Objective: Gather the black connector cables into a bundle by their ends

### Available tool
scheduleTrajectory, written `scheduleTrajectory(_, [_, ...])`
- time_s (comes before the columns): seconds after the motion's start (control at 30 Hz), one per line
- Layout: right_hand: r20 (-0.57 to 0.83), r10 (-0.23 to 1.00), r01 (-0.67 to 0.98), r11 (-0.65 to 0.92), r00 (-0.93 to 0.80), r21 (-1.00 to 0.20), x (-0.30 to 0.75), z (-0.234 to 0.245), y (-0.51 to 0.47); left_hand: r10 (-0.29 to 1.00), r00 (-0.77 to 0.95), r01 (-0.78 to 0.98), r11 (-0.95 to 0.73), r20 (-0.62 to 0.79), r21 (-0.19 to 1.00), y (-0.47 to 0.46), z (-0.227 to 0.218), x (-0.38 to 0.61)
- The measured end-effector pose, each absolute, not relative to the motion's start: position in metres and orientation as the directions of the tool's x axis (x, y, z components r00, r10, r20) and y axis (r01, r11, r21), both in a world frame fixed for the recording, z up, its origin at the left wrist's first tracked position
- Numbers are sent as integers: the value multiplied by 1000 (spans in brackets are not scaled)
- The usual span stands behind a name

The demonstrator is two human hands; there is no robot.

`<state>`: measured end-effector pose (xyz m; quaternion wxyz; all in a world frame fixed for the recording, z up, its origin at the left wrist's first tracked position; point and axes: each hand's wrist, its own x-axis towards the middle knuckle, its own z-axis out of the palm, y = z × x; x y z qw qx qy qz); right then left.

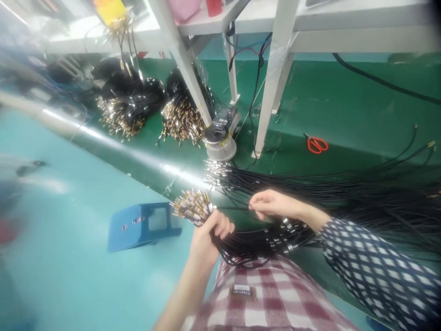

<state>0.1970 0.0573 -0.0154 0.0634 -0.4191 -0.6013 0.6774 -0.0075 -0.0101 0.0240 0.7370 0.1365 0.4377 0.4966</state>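
My left hand [206, 236] is closed round a bundle of thin black cables [241, 246], whose gold and silver connector tips [192, 208] fan out past my fingers to the left. My right hand [272, 204] is pinched on a black cable at the edge of a large loose spread of black cables [344, 193] lying on the green bench [344, 110]. The held bundle loops down over my lap, above a red checked cloth [268, 299].
Several finished bundles with gold tips [181, 117] lie at the back left. A round white device [219, 140] stands by white frame legs [272, 78]. Orange scissors [317, 145] lie to the right. A blue stool [141, 225] stands on the teal floor.
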Motion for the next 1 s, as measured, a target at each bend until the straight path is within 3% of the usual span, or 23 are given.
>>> scheduleTrajectory(0.07, [-441, 628, 266, -357, -641, -896, 213, 1, 47, 854, 116, -621, 461, -508, 633, -10, 23, -6])
scheduleTrajectory(0.17, [-383, 688, 233, -306, -616, -923, 226, 18, 27, 856, 84, -634, 441, -510, 635, -8, 24, -3])
scheduleTrajectory(0.43, [-365, 700, 496, -17, -614, -868, 237, 21, -30, 840, 28, -630, 437, -543, 643, 1, 28, 2])
scheduleTrajectory(0.63, [-349, 676, 546, 93, -648, -833, 238, 25, -41, 806, 70, -602, 504, -588, 620, 3, 29, 3])
scheduleTrajectory(0.77, [-380, 722, 539, -11, -578, -842, 206, 45, -18, 795, 115, -509, 562, -596, 652, 2, 35, 8])
scheduleTrajectory(1.0, [-483, 689, 240, -424, -540, -873, 179, 48, -8, 834, 137, -510, 522, -534, 684, 0, 37, 11])
